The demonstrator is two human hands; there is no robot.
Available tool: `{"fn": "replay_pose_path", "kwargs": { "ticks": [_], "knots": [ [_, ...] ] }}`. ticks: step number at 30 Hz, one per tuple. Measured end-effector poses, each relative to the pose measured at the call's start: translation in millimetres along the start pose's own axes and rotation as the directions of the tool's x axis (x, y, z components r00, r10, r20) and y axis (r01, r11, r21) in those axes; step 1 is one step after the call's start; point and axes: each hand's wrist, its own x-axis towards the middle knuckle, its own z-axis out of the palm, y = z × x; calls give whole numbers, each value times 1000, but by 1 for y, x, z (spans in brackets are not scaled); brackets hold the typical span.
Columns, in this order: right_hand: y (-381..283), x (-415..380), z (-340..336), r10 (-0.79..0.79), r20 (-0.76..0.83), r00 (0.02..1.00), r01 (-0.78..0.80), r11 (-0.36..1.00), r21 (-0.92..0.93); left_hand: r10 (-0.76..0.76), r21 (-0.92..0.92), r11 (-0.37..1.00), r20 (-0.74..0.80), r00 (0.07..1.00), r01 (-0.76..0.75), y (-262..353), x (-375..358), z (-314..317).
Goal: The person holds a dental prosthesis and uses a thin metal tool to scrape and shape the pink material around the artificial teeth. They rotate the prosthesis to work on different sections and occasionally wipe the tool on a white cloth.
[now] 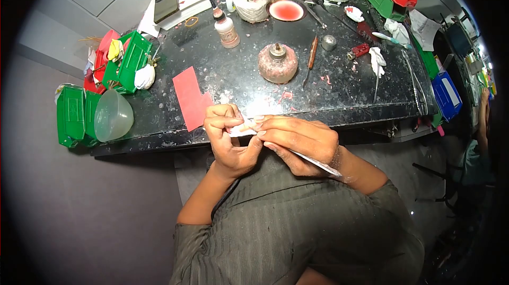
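The left hand [229, 137] is pinching a small pale piece [245, 127] at the bench [339, 94] edge. The right hand [298, 142] is gripping a thin tool [318, 163] against the piece.

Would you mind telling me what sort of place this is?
Probably a dental lab bench: a spirit lamp, a pink wax sheet and a carving tool lie on the dark worktop.

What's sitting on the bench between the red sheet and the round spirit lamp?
In the head view, nothing stands between the red sheet and the spirit lamp: only the dark benchtop, smeared with pale residue. The small bottle stands further back, off that line.
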Motion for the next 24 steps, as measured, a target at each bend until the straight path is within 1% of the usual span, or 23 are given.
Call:
{"fn": "replay_pose_path", "kwargs": {
  "ticks": [3,5,16,18,20,24],
  "knots": [
    [-1,0,-1,14,10,1000,-14,1000,5,-26,-20,999,29,999,27,1,-1,-1],
    [0,-1,-1,13,7,1000,-13,1000,13,-66,-89,994,35,997,69,0,-1,-1],
    [-3,1,-6,77,37,996,-80,994,73,-94,-163,980,108,990,110,4,6,-5],
    [-3,1,-6,103,45,994,-108,987,119,-105,-184,975,113,988,125,5,6,-6],
    [-4,1,-6,117,53,992,-123,983,135,-176,-244,948,135,975,205,8,5,-7],
    [-5,3,-7,157,83,984,-171,964,203,-219,-280,925,161,962,258,10,7,-9]
  ]
}}
